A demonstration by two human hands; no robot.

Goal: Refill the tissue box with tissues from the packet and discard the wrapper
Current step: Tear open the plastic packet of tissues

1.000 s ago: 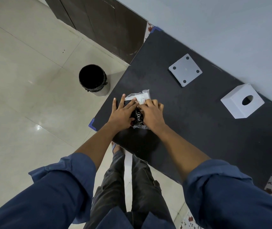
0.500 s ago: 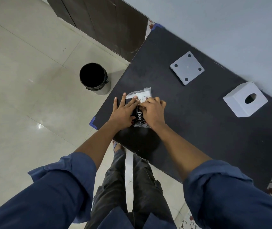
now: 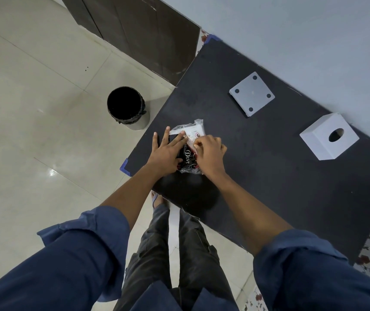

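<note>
A tissue packet in a black and clear wrapper lies near the left corner of the black table. My left hand rests flat on its left side, fingers spread, pressing it down. My right hand has its fingers curled and pinches the wrapper near the packet's white end. The white tissue box cover, with an oval hole on top, stands at the table's far right. Its square white base plate with dark corner pads lies apart, near the wall.
A black-lined bin stands on the tiled floor just left of the table. Dark cabinet doors line the back left. A pale wall runs along the table's far edge. My legs are below the table's near edge.
My right hand's fingers have bunched tighter on the wrapper at the packet's white end. My left hand stays pressed on the packet. The packet has not shifted.
</note>
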